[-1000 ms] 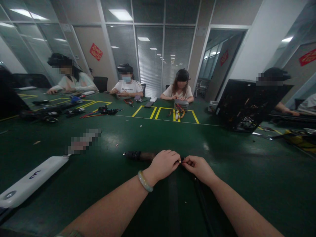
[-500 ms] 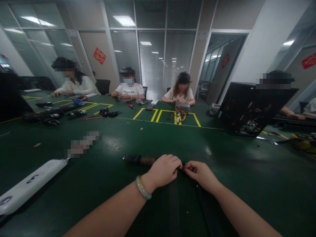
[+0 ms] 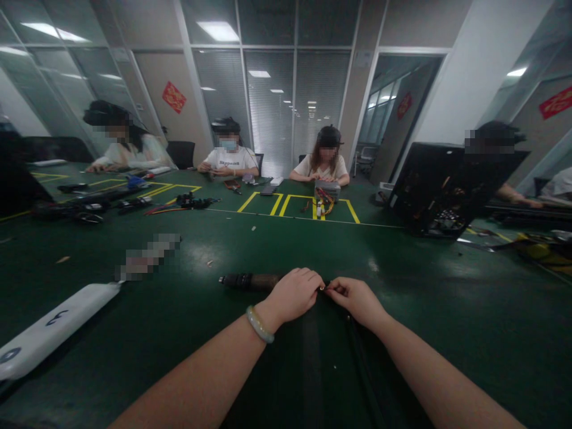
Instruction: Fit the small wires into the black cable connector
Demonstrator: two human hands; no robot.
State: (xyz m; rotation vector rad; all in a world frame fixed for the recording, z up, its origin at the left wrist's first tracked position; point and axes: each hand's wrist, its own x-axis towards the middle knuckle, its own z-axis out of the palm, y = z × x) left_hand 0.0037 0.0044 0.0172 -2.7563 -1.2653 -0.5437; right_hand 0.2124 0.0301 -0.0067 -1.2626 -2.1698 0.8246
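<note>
My left hand (image 3: 292, 294) is closed around the right end of a dark cylindrical object (image 3: 248, 280) lying on the green table (image 3: 179, 333). My right hand (image 3: 355, 300) meets it fingertip to fingertip, pinching a tiny gold-coloured piece (image 3: 322, 288) between thumb and forefinger. A dark flat strap or panel (image 3: 313, 357) runs from under both hands toward me. A pale green bangle (image 3: 259, 325) sits on my left wrist.
A white bar-shaped device (image 3: 49, 330) lies at the left. A black open computer case (image 3: 440, 190) stands at the right. Several people sit round the far side with cables (image 3: 179, 204) and a power supply (image 3: 328, 192) inside yellow floor-tape boxes.
Both hands stay pinched together at the same spot on the dark object. Only the view has shifted slightly.
</note>
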